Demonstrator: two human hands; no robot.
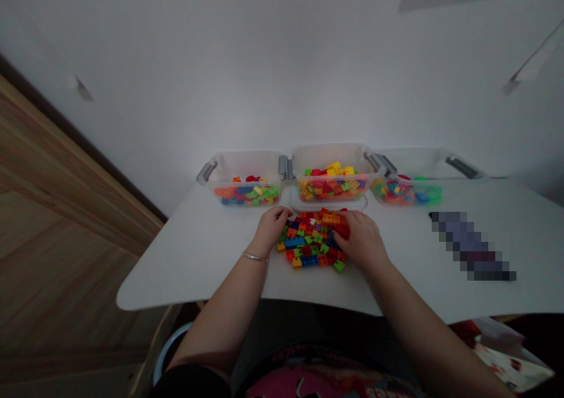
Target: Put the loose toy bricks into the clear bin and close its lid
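Observation:
A heap of small colourful plastic building bricks (308,242) lies on the white table in front of me. At its left edge is my left hand (271,229), a bracelet on the wrist, its fingers curled inward by the bricks. Whatever those fingers may hold is hidden. On the heap's right side my right hand (365,236) has its thumb and fingers closed around a red brick (342,230). An orange brick (331,219) shows right beside its fingertips.
Along the wall stand three clear boxes of colourful pieces: a left box (247,178), a middle box (330,178) and a right box (412,178). A blurred-out dark object (473,246) lies on the table (194,269) at right. Wooden panelling (66,222) rises at left.

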